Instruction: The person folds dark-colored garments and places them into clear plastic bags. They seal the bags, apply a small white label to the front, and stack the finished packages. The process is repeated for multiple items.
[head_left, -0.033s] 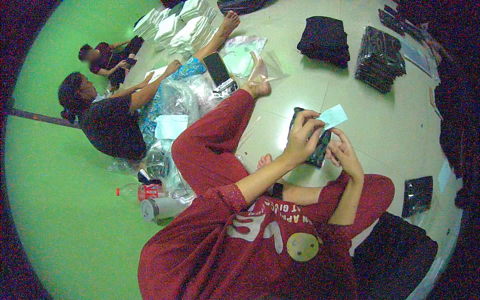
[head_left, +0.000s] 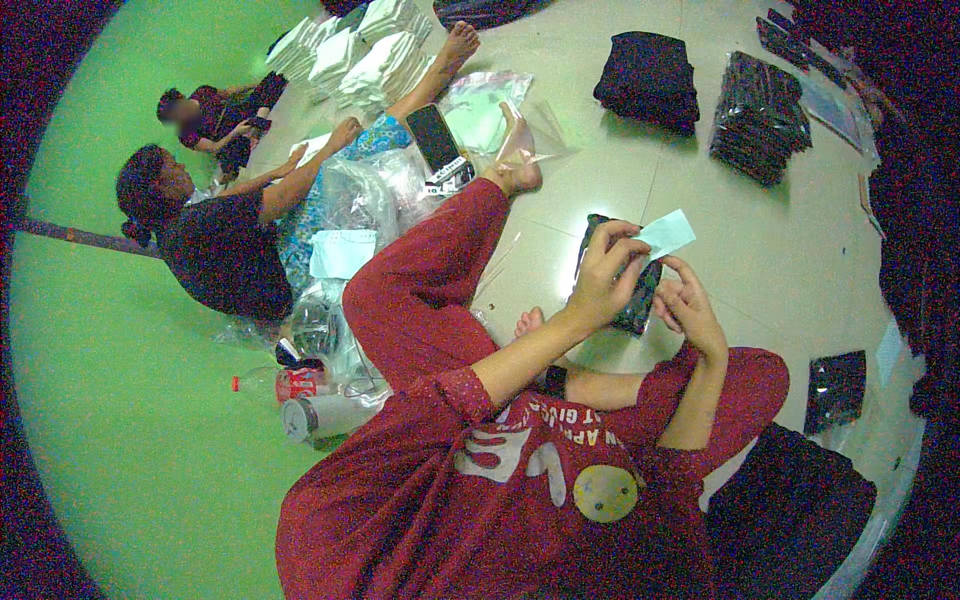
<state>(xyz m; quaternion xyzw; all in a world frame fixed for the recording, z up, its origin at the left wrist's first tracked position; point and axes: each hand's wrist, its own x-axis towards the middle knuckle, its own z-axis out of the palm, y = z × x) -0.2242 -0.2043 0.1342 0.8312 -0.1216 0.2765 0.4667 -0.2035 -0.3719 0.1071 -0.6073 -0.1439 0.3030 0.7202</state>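
My left hand (head_left: 612,272) is closed, pinching a small pale blue sheet of paper (head_left: 668,234) by its near left edge. My right hand (head_left: 690,308) is just to the right, its index finger stretched up to the sheet's lower edge and its other fingers loosely bent, with nothing seen in them. Beneath both hands a flat black packet in shiny clear wrapping (head_left: 632,314) lies on the floor, partly hidden by the left hand. Whether the paper touches the packet I cannot tell.
Ahead stand a folded black cloth stack (head_left: 648,82) and a pile of wrapped black packets (head_left: 760,118). One black packet (head_left: 836,391) and black cloth (head_left: 790,515) lie right. Leftward are a phone (head_left: 433,138), plastic bags (head_left: 360,195), a bottle (head_left: 300,382), a tumbler (head_left: 325,417) and two seated people.
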